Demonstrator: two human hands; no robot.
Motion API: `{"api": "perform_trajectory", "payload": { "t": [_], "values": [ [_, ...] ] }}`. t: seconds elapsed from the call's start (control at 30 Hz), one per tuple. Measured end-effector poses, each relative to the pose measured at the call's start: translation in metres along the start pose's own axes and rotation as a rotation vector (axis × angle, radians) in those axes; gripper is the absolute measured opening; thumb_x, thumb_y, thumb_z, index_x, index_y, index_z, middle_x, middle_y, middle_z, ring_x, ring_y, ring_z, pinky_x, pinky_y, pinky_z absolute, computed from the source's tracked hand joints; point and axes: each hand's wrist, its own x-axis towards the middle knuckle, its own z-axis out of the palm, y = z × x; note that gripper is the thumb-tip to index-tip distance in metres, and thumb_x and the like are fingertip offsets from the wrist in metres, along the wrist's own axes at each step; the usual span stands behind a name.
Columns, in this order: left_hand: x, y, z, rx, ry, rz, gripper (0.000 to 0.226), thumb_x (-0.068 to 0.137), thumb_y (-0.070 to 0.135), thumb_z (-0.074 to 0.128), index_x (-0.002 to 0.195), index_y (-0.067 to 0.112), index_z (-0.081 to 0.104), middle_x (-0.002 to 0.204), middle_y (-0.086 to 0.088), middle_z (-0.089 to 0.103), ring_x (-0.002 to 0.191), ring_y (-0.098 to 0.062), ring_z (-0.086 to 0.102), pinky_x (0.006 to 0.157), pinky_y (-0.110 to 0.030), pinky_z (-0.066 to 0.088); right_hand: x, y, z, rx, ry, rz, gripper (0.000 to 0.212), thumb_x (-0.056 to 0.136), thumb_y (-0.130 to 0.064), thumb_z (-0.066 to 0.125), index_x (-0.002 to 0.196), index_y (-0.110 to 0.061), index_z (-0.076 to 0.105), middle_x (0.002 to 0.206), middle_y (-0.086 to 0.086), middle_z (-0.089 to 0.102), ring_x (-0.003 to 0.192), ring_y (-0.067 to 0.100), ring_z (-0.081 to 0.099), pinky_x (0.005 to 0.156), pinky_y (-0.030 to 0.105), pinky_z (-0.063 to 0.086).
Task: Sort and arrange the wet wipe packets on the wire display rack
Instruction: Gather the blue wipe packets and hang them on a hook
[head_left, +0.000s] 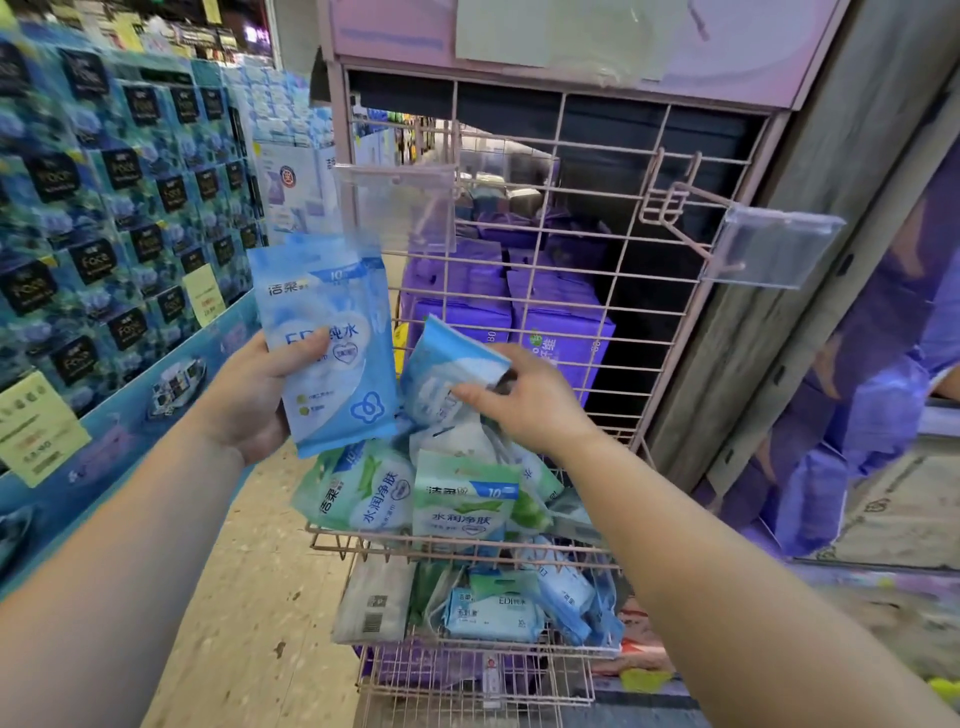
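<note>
My left hand (254, 395) grips an upright blue wet wipe packet (332, 358), held in front of the pink wire display rack (571, 218). There may be a second blue packet behind it. My right hand (524, 400) pinches another blue packet (447, 374), tilted, just above the upper wire basket (467, 543). That basket holds several green packets (462, 504) and some white ones. A lower basket (478, 660) holds blue packets (493, 613) mixed with a green and a pale one.
Two pink hooks with transparent price tag holders (774, 249) stick out from the rack grid. Purple boxes (561, 332) stand behind the grid. A blue stacked tissue display (104, 208) fills the left side. A grey pillar (810, 234) stands to the right.
</note>
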Motion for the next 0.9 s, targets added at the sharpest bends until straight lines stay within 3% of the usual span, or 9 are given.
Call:
{"api": "perform_trajectory", "payload": {
  "t": [0.13, 0.3, 0.37, 0.43, 0.53, 0.63, 0.77, 0.83, 0.9],
  "values": [
    [-0.002, -0.003, 0.010, -0.012, -0.042, -0.033, 0.028, 0.065, 0.027, 0.070, 0.089, 0.016, 0.076, 0.091, -0.003, 0.077, 0.079, -0.017, 0.074, 0.060, -0.027, 0.057, 0.003, 0.006, -0.005, -0.076, -0.111, 0.051, 0.055, 0.084, -0.045, 0.065, 0.133, -0.026, 0.048, 0.107, -0.006, 0.064, 0.092, 0.013, 0.060, 0.078, 0.023, 0.044],
    [-0.003, 0.004, 0.021, 0.074, -0.095, -0.024, 0.068, 0.050, 0.038, 0.088, 0.109, 0.013, 0.064, 0.097, -0.005, 0.076, 0.084, -0.021, 0.073, 0.065, -0.031, 0.058, -0.003, 0.011, -0.034, -0.083, -0.104, 0.084, 0.065, 0.082, -0.053, 0.062, 0.139, -0.029, 0.041, 0.122, -0.004, 0.058, 0.106, 0.015, 0.060, 0.091, 0.030, 0.048],
    [-0.004, 0.006, 0.025, 0.092, -0.114, 0.003, 0.056, 0.064, 0.031, 0.077, 0.113, 0.011, 0.061, 0.092, -0.002, 0.076, 0.082, -0.019, 0.073, 0.064, -0.029, 0.058, -0.016, 0.018, -0.069, -0.173, -0.130, 0.062, 0.074, 0.071, -0.068, 0.062, 0.134, -0.031, 0.047, 0.120, -0.009, 0.059, 0.108, 0.011, 0.059, 0.097, 0.029, 0.045],
    [-0.004, 0.008, 0.028, 0.089, -0.137, 0.023, 0.051, 0.064, 0.030, 0.076, 0.110, 0.012, 0.062, 0.090, -0.001, 0.077, 0.081, -0.018, 0.073, 0.064, -0.029, 0.058, -0.037, 0.028, -0.110, -0.336, -0.403, 0.075, 0.094, 0.053, -0.078, 0.065, 0.135, -0.036, 0.046, 0.116, -0.024, 0.057, 0.107, -0.003, 0.055, 0.100, 0.025, 0.042],
    [-0.002, 0.009, 0.033, 0.081, -0.161, 0.039, 0.071, 0.043, 0.041, 0.089, 0.106, 0.017, 0.067, 0.098, -0.003, 0.076, 0.087, -0.021, 0.073, 0.066, -0.031, 0.058, -0.072, 0.050, -0.133, -0.670, -0.753, 0.187, 0.099, 0.057, -0.054, 0.081, 0.143, -0.041, 0.032, 0.128, -0.028, 0.041, 0.121, 0.000, 0.043, 0.107, 0.024, 0.033],
    [0.002, 0.003, 0.040, 0.010, -0.154, 0.025, 0.037, 0.062, 0.033, 0.080, 0.094, 0.015, 0.076, 0.094, -0.004, 0.076, 0.084, -0.019, 0.073, 0.066, -0.029, 0.058, -0.084, 0.083, -0.122, -0.794, -0.544, 0.119, 0.067, 0.071, -0.024, 0.078, 0.131, -0.042, 0.051, 0.122, -0.018, 0.052, 0.116, 0.007, 0.052, 0.097, 0.022, 0.041],
    [0.002, -0.005, 0.048, -0.053, -0.107, -0.017, 0.026, 0.081, 0.023, 0.054, 0.082, 0.018, 0.079, 0.087, 0.001, 0.077, 0.078, -0.012, 0.073, 0.063, -0.024, 0.057, -0.084, 0.078, -0.125, -0.394, -0.047, 0.057, 0.006, 0.077, -0.025, 0.077, 0.078, -0.028, 0.071, 0.069, -0.011, 0.072, 0.055, -0.006, 0.055, 0.060, 0.017, 0.045],
    [0.000, -0.006, 0.048, -0.075, -0.109, -0.028, 0.022, 0.071, 0.030, 0.067, 0.086, 0.017, 0.079, 0.091, 0.000, 0.077, 0.081, -0.012, 0.073, 0.064, -0.024, 0.057, -0.084, 0.064, -0.127, -0.179, 0.100, 0.038, 0.009, 0.074, -0.029, 0.079, 0.077, -0.025, 0.071, 0.066, -0.014, 0.072, 0.054, -0.002, 0.059, 0.059, 0.019, 0.049],
    [0.000, -0.006, 0.046, -0.082, -0.122, -0.043, 0.047, 0.052, 0.037, 0.085, 0.093, 0.016, 0.077, 0.097, -0.002, 0.076, 0.087, -0.015, 0.073, 0.067, -0.026, 0.058, -0.079, 0.053, -0.121, -0.126, 0.133, 0.006, 0.019, 0.070, -0.030, 0.082, 0.083, -0.021, 0.073, 0.073, -0.006, 0.075, 0.060, 0.007, 0.064, 0.061, 0.025, 0.051]
  ]
}}
